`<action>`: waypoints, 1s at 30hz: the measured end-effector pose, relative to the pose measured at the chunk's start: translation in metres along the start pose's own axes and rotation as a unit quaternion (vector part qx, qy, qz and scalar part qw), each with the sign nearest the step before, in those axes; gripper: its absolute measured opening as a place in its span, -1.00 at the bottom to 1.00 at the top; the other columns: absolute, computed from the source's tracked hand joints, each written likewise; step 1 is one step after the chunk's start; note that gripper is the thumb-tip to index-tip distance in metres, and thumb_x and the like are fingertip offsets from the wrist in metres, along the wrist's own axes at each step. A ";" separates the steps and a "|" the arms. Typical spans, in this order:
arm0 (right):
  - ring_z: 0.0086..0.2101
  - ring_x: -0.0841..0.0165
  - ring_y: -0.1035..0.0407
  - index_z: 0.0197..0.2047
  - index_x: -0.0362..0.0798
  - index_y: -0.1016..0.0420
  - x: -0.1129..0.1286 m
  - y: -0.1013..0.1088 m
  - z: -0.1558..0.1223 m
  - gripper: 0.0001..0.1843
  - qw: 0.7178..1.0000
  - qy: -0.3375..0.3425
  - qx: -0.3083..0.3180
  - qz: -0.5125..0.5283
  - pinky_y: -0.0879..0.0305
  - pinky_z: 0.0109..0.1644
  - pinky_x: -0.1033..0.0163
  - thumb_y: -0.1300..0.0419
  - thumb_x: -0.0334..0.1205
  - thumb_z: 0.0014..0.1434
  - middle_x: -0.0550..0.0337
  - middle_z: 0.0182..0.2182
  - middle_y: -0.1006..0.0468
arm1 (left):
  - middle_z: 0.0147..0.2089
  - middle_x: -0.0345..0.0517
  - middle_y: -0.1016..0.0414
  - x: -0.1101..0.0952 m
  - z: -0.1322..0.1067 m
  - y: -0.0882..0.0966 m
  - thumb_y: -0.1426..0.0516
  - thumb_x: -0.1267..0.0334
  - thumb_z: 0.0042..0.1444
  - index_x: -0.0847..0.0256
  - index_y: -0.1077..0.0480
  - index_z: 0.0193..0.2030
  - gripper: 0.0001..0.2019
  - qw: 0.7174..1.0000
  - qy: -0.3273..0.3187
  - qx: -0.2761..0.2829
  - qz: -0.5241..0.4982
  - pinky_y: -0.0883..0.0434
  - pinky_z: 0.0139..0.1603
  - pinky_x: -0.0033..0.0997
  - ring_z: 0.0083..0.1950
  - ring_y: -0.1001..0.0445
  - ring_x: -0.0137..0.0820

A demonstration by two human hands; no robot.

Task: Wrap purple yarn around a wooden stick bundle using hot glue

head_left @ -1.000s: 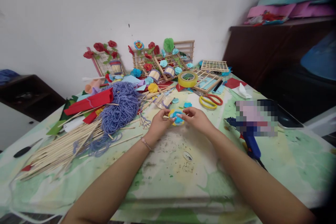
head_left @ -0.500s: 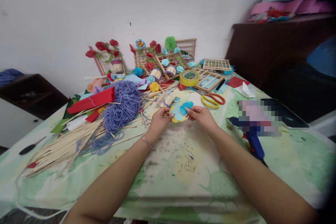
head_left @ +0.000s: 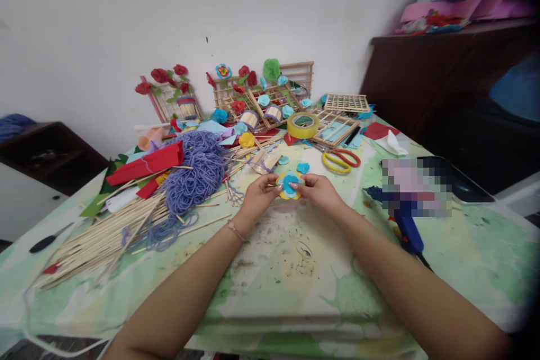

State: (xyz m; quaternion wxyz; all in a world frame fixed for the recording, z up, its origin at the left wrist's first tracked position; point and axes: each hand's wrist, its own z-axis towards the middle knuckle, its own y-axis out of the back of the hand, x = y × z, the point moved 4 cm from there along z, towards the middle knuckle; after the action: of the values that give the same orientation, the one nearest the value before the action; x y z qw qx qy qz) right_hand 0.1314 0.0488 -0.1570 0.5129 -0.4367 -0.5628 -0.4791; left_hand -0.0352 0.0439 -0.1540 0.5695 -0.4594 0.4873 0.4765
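Observation:
Between both hands is a layered paper flower (head_left: 291, 183), with yellow petals at the back, pale blue above them and a brighter blue piece in the middle. My left hand (head_left: 262, 196) pinches its left edge between thumb and fingers. On the right edge, my right hand (head_left: 319, 190) is closed on the same flower, its thumb over the blue middle. Just behind the flower a small bright blue paper piece (head_left: 302, 168) lies on the table. A pale teal paper disc (head_left: 283, 161) rests a little farther back.
Purple yarn (head_left: 198, 171) and many thin wooden sticks (head_left: 113, 230) are heaped at left. Scissors (head_left: 341, 161) and a tape roll (head_left: 302, 125) lie beyond the hands. At right are a blue glue gun (head_left: 407, 228) and a dark tablet-like object (head_left: 468, 183). Stick frames (head_left: 348, 103) stand behind.
The bright blue piece in my right fingers now sits at the flower's middle. A separate blue piece shows on the table behind. Both hands still hold the flower.

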 end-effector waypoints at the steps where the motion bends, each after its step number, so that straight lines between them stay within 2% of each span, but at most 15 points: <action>1: -0.55 0.41 -0.29 -0.46 -0.06 -0.52 0.001 0.000 0.000 -0.71 1.000 0.001 -0.001 -0.001 -0.30 -0.52 0.31 -0.36 -0.01 -0.12 0.23 -0.57 -0.48 | -0.28 -0.14 -0.51 0.000 0.000 0.000 -0.35 0.17 -0.21 0.27 -0.41 -0.24 -0.61 1.000 -0.001 0.004 -0.003 -0.46 -0.22 -0.37 -0.33 -0.47 -0.43; 7: -0.54 0.36 -0.35 -0.40 -0.04 -0.54 0.004 0.002 -0.001 -0.75 1.000 0.002 -0.007 -0.002 -0.37 -0.51 0.26 -0.32 -0.04 -0.07 0.19 -0.53 -0.52 | -0.17 -0.04 -0.53 -0.003 -0.003 -0.001 -0.38 0.22 -0.25 0.27 -0.43 -0.15 -0.54 0.999 -0.002 0.035 -0.028 -0.45 -0.11 -0.33 -0.19 -0.51 -0.35; 10: -0.56 0.37 -0.33 -0.40 -0.05 -0.52 0.004 0.003 -0.002 -0.76 1.000 0.006 -0.003 -0.011 -0.35 -0.50 0.25 -0.30 -0.05 -0.05 0.20 -0.54 -0.52 | -0.14 0.00 -0.54 -0.005 -0.004 -0.001 -0.35 0.16 -0.20 0.28 -0.44 -0.11 -0.53 0.998 0.007 0.040 -0.037 -0.45 -0.08 -0.32 -0.15 -0.51 -0.31; 13: -0.58 0.41 -0.28 -0.46 -0.05 -0.48 0.004 0.001 -0.001 -0.78 0.999 0.019 0.008 -0.033 -0.25 -0.52 0.29 -0.30 -0.07 -0.06 0.25 -0.59 -0.46 | -0.24 -0.04 -0.55 -0.004 -0.004 -0.003 -0.31 0.05 -0.10 0.31 -0.47 -0.14 -0.56 0.998 0.028 0.046 -0.021 -0.44 -0.17 -0.35 -0.25 -0.50 -0.36; 17: -0.57 0.44 -0.23 -0.55 -0.06 -0.42 0.002 -0.003 -0.001 -0.79 0.996 0.046 0.023 -0.069 -0.15 -0.49 0.33 -0.31 -0.13 -0.10 0.31 -0.63 -0.39 | -0.47 -0.16 -0.49 0.003 -0.004 -0.008 -0.38 -0.04 -0.25 0.33 -0.48 -0.39 -0.56 0.996 0.052 0.062 0.024 -0.36 -0.36 -0.46 -0.43 -0.39 -0.45; 20: -0.55 0.43 -0.26 -0.53 -0.07 -0.42 -0.002 -0.005 -0.001 -0.78 0.993 0.063 0.028 -0.091 -0.18 -0.47 0.32 -0.29 -0.10 -0.07 0.30 -0.62 -0.40 | -0.50 -0.18 -0.47 0.007 -0.003 -0.006 -0.35 -0.16 -0.27 0.31 -0.47 -0.42 -0.48 0.996 0.053 0.050 0.042 -0.34 -0.38 -0.45 -0.45 -0.37 -0.45; 22: -0.51 0.40 -0.31 -0.44 -0.07 -0.46 -0.002 -0.003 0.002 -0.76 0.991 0.077 0.016 -0.108 -0.24 -0.43 0.30 -0.26 -0.05 -0.01 0.25 -0.55 -0.47 | -0.49 -0.18 -0.47 0.009 -0.001 -0.003 -0.34 -0.19 -0.27 0.30 -0.45 -0.43 -0.47 0.997 0.048 0.037 0.051 -0.33 -0.37 -0.45 -0.45 -0.36 -0.45; 25: -0.41 0.36 -0.39 -0.28 -0.07 -0.50 0.005 0.004 0.017 -0.74 0.982 0.099 -0.041 -0.154 -0.35 -0.29 0.22 -0.17 -0.04 0.14 0.17 -0.42 -0.55 | -0.52 -0.21 -0.44 0.014 0.003 0.003 -0.33 -0.17 -0.23 0.29 -0.41 -0.48 -0.51 0.997 0.040 0.015 0.061 -0.31 -0.39 -0.46 -0.47 -0.34 -0.46; 27: -0.32 0.34 -0.42 -0.24 -0.08 -0.49 0.013 0.007 0.034 -0.78 0.970 0.112 -0.083 -0.200 -0.37 -0.17 0.15 -0.16 -0.11 0.20 0.13 -0.34 -0.55 | -0.54 -0.22 -0.42 0.018 0.005 0.005 -0.32 -0.16 -0.21 0.28 -0.41 -0.48 -0.52 0.997 0.038 0.009 0.064 -0.32 -0.40 -0.45 -0.47 -0.35 -0.43; 30: -0.13 0.29 -0.42 -0.13 -0.09 -0.47 0.023 0.001 0.066 -0.79 0.950 0.127 -0.109 -0.264 -0.37 -0.01 0.04 -0.19 -0.15 0.25 0.10 -0.12 -0.52 | -0.54 -0.20 -0.44 0.025 0.007 0.004 -0.31 -0.15 -0.19 0.26 -0.43 -0.46 -0.55 0.997 0.036 0.012 0.065 -0.33 -0.41 -0.43 -0.45 -0.38 -0.38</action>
State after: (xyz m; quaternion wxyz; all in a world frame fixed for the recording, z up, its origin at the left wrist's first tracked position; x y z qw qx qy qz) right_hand 0.1194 0.1139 -0.1351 0.3848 -0.2616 -0.5327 -0.7069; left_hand -0.0369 0.0535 -0.1783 0.5251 -0.4365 0.5419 0.4901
